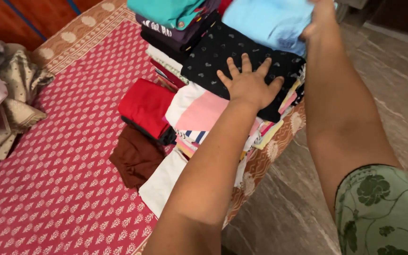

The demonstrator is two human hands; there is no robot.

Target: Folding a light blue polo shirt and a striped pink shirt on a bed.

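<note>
Two bare hands work over stacks of folded clothing at the near edge of a bed. Left hand (250, 85) lies flat, fingers spread, palm down, pressing on a folded black fabric garment with a small pale print (223, 52); it grips nothing. Right hand (318, 21) reaches higher, at the top edge of view, and closes on a folded light-blue cloth garment (265, 21) lying over the black one; the grip is partly cut off by the frame, so it appears to be a pinch rather than a full grasp.

Under the black garment sits a pink and white folded piece (199, 111) on thin striped layers. Beside it lies a red folded bundle (145, 106), then a brown garment (135, 158) and a white cloth (164, 182). Behind the black garment, a teal folded item (166, 10) tops a dark pile.

Everything rests on a red bedspread with a repeated white leaf motif and a tan border (62, 179). Crumpled beige patterned fabric (12, 94) lies at the far left. A green floral sleeve (383, 212) covers the right upper arm.
</note>
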